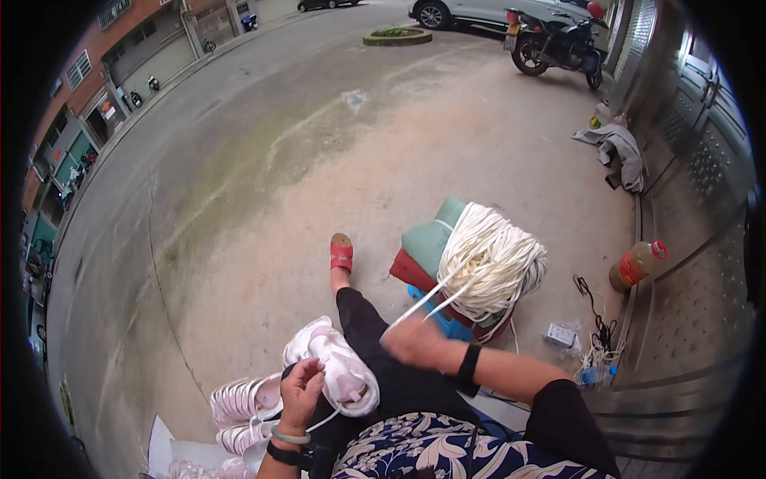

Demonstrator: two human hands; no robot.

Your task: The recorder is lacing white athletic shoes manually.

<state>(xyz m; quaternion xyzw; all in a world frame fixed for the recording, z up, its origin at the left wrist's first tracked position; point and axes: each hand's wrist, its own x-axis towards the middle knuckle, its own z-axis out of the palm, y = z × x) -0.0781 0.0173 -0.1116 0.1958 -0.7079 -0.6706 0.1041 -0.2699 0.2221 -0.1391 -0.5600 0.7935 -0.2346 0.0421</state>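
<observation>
A white and pale pink shoe (351,378) rests on my lap, with a white lace (326,418) trailing from it past my left wrist. Beside the shoe, my left hand (301,393) is closed in a pinch; what sits between its fingertips is too small to make out. My right hand (415,343), smeared by motion, is closed on white shoelace strands (429,308). These strands stretch up to a big bundle of white laces (492,259), which lies on a green cushion (429,239) and dark red padding in front of me to the right.
Several white strappy shoes (243,401) lie at my left. A blue stool (451,319) shows under the padding. Along the metal door at right stand a red-labelled bottle (637,266), a small clear-wrapped box (561,335) and a dark cable (600,319). A motorcycle (554,44) is parked farther off.
</observation>
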